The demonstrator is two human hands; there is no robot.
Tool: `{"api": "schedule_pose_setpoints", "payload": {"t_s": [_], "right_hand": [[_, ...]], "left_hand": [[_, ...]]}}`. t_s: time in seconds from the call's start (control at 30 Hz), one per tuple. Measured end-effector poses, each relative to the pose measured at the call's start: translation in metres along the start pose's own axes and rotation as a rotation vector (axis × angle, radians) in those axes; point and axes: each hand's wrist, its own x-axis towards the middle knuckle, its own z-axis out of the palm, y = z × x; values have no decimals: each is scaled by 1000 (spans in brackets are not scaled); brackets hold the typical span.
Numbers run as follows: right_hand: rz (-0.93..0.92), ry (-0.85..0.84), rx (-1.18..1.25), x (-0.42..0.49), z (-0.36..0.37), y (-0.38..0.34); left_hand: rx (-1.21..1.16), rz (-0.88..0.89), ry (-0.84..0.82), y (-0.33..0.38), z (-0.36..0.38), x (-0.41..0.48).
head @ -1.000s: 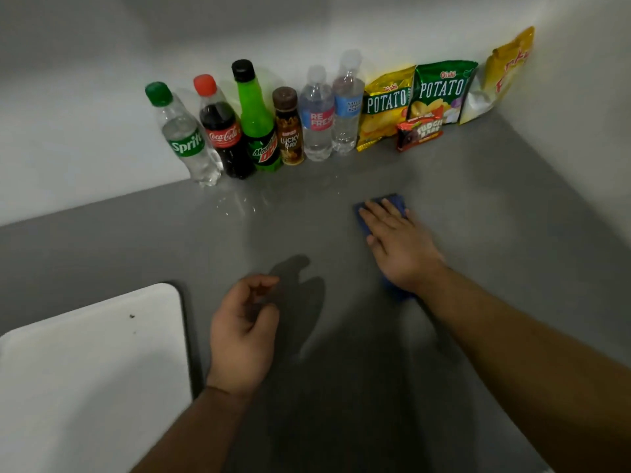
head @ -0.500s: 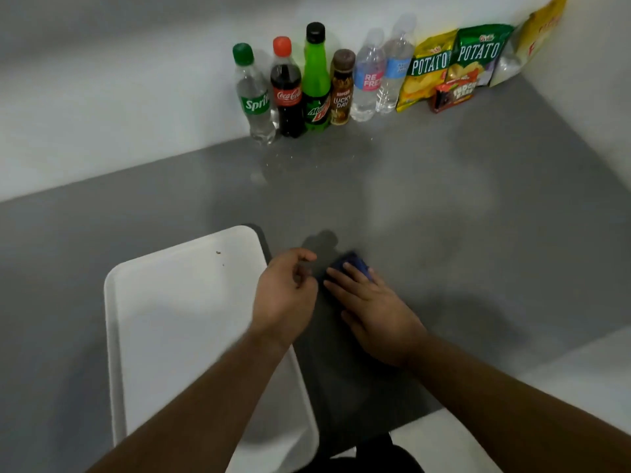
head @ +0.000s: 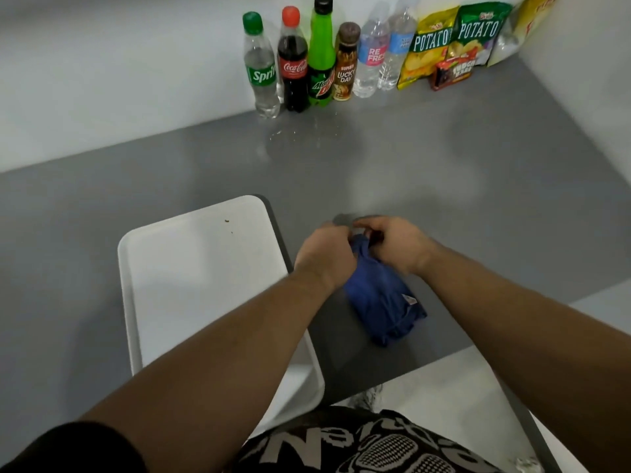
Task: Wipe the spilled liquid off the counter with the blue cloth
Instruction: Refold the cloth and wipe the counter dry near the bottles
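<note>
My left hand [head: 324, 256] and right hand [head: 397, 245] fingers pinch the blue cloth [head: 379, 295] all bunched up, so it might just smear that far spill [head: 295, 136].

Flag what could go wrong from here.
1. Droplets lie right before the bottles; wiping there could topple one.
2. The left hand and right hand grip the cloth near the counter's front edge, far from the droplets; the spill may go unwiped.
</note>
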Motion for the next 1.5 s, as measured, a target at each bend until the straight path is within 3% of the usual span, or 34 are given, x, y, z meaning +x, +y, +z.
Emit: {"api": "schedule_pose_setpoints", "payload": {"t_s": [0.1, 0.47, 0.73, 0.8, 0.93, 1.07, 1.2, 1.27, 1.4, 1.5], "right_hand": [[-49, -33, 7, -10, -4, 1], [-9, 49, 742, -66, -36, 32], [-110, 379, 988, -99, -73, 45], [-130, 435, 1051, -115, -83, 54], [-98, 409, 751, -148, -81, 77], [-11, 216, 507, -168, -51, 92], [134, 75, 278, -169, -21, 111], [191, 135, 239, -159, -13, 115], [238, 318, 113, -117, -9, 118], [105, 439, -101, -96, -12, 112]], "left_hand": [[-32, 41, 17, 2, -3, -4], [-723, 85, 92, 37, -1, -31], [-1138, 74, 227, 56, -39, -26], [-1129, 122, 244, 50, -50, -32], [-868, 239, 122, 35, -54, -56], [-421, 219, -109, 20, -33, -77], [-365, 106, -330, 9, -13, -86], [-360, 73, -287, 9, -6, -80], [-330, -23, -7, 16, 2, -49], [-216, -102, 60, 16, 8, -29]]}}
